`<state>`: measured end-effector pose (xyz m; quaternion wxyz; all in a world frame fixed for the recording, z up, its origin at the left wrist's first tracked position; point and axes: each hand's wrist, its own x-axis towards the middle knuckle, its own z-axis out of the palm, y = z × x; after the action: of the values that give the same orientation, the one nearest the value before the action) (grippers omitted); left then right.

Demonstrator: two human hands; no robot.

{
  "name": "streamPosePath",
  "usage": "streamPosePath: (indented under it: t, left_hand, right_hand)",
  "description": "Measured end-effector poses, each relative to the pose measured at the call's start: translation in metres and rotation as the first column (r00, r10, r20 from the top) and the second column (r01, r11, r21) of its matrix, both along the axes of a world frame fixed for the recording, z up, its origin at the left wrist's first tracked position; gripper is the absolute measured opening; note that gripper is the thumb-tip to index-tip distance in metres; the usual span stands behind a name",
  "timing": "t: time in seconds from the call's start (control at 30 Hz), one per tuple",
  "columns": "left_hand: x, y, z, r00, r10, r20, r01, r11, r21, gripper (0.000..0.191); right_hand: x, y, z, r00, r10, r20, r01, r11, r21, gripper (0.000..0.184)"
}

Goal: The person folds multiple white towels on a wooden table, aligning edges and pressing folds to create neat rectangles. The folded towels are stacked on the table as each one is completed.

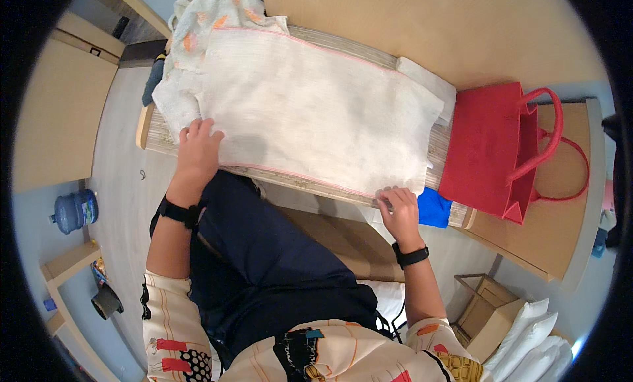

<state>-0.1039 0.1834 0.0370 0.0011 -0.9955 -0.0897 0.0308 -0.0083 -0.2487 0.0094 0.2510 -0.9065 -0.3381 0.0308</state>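
Observation:
A white cloth with pink-edged long sides [316, 105] lies spread flat over a narrow wood-patterned bench or table [296, 181]. My left hand [200, 139] rests on its near left corner, fingers bent against the fabric. At the near right corner, my right hand [399, 209] has its thumb and fingers at the cloth's edge; whether they pinch it is hard to tell. A crumpled towel with orange marks [217, 13] lies at the far left, partly beneath the white cloth. Another folded white cloth [428, 87] shows under the far right end.
A red tote bag [482, 149] stands at the right, beside a blue item [434, 209]. A dark blue-grey object [154, 80] is at the left end. On the left are a large water bottle [75, 211] and a dark hat-like object [106, 301]. White pillows [524, 332] lie lower right.

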Motion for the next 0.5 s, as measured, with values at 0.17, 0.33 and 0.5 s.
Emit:
streamPosePath:
  t: [0.17, 0.33, 0.5]
  left_hand:
    - [0.041, -0.075, -0.006, 0.961, -0.271, 0.054, 0.276, 0.948, -0.156, 0.030]
    - [0.088, -0.176, -0.033, 0.922, -0.360, 0.146, 0.386, 0.804, -0.452, 0.031]
    - [0.095, -0.231, -0.057, 0.931, -0.358, 0.070, 0.349, 0.820, -0.454, 0.049]
  right_hand:
    - [0.015, -0.007, -0.009, 0.922, -0.324, 0.211, 0.325, 0.945, 0.033, 0.020]
    - [0.045, -0.013, -0.030, 0.780, -0.605, 0.160, 0.617, 0.786, -0.041, 0.039]
    - [0.069, -0.024, -0.042, 0.620, -0.773, -0.133, 0.770, 0.632, -0.088, 0.039]
